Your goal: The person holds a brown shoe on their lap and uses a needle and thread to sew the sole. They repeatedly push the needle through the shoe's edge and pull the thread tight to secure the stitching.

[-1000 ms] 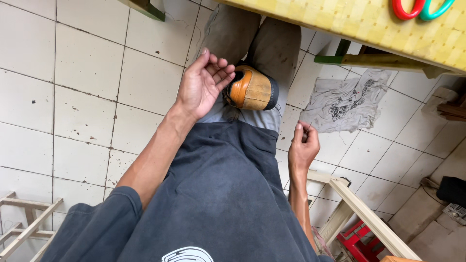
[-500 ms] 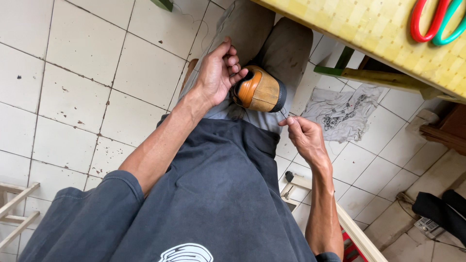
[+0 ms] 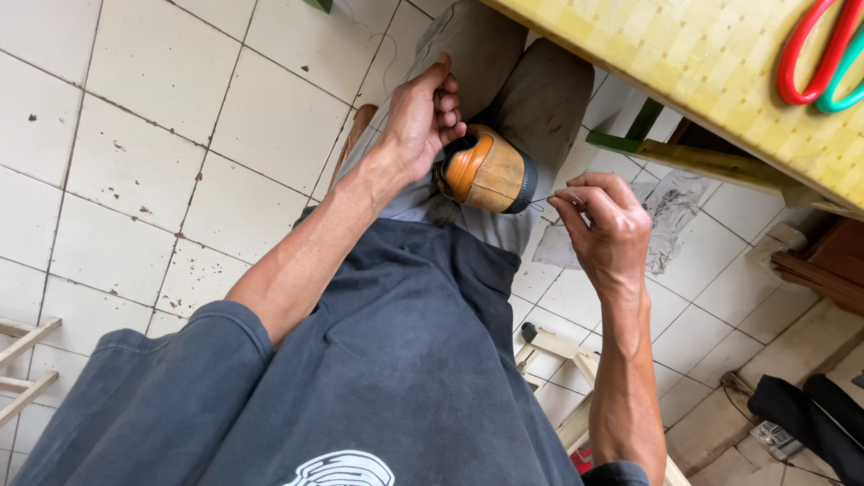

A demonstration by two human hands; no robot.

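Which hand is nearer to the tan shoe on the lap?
Left. The left hand grips the tan shoe at its opening; the right hand is beside the sole, apart, pinching a thread.

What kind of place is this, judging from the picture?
Probably a small shoe-repair or craft workshop: a tan leather shoe rests on the person's lap, scissors lie on a yellow worktable, and the tiled floor is stained.

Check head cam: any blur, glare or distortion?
Head view: even daylight, no glare on the white tiled floor; soft shadow under the yellow wooden table. Left hand, right hand and tan leather shoe sharp. Wide-angle tilt skews tile lines.
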